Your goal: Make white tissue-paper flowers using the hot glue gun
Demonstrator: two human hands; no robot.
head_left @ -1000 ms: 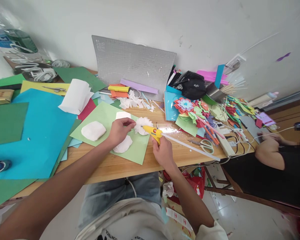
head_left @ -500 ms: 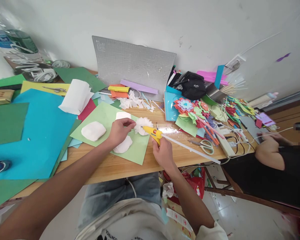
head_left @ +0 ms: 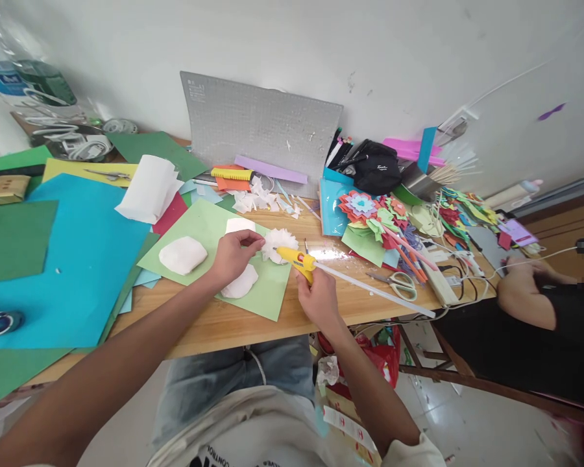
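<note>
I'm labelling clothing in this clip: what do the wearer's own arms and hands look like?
Both the left hand and right hand are ungloved, with no ring, watch or bracelet visible. The forearms are bare. A loose, off-white sleeve shows around the right elbow; too little of the left sleeve is in view to describe.

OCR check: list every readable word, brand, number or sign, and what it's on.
"CONTROL": shirt, upside down; a second word there is cut off by the frame.
"A3": mat; its other print is too small.
Too small or blurred to read: pouch, glue gun, bottle label, white strip with red marks.
</note>
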